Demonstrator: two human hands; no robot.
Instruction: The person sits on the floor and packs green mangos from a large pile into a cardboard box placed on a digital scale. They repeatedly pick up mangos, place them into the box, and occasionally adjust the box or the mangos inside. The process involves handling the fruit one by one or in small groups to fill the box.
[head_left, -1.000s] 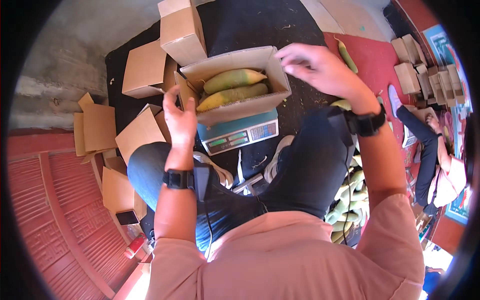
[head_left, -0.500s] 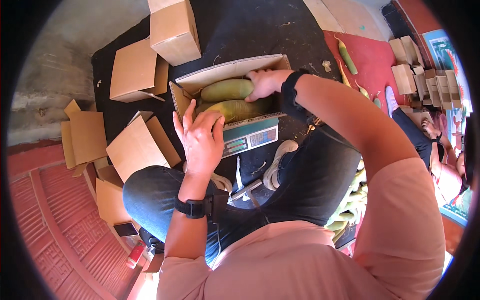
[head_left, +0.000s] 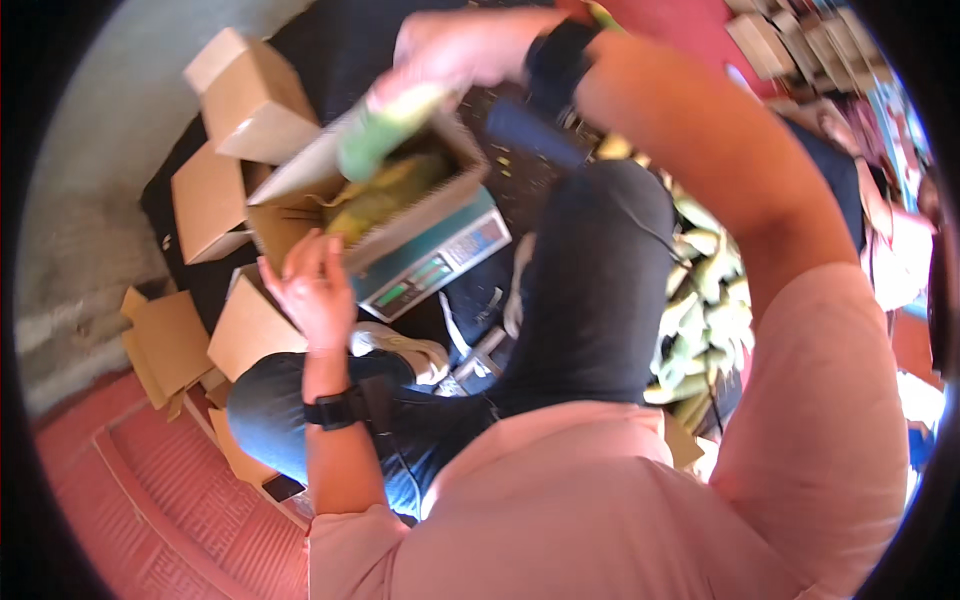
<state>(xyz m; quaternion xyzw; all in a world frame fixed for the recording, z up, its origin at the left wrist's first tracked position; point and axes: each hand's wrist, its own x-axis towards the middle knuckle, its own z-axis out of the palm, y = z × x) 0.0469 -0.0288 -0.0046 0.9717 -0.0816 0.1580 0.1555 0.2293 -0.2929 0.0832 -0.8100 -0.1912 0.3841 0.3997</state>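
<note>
My right hand, smeared by motion, is closed on a pale green radish and holds it tilted over an open cardboard box. Inside the box lie yellowish-green radishes, partly hidden by the raised one. The box sits on a teal digital scale with a lit display. Against the box's near left corner rests my left hand, its fingers spread and gripping nothing that I can see.
More cardboard boxes stand to the left, near a grey wall. Many green radishes are piled right of my knee. A blurred dark blue object is beyond my knee. Another person sits at the far right, below stacked cartons.
My right hand has come up out of the box with a radish in it. My left hand stays at the box's left corner. The whole view has shifted and turned.
</note>
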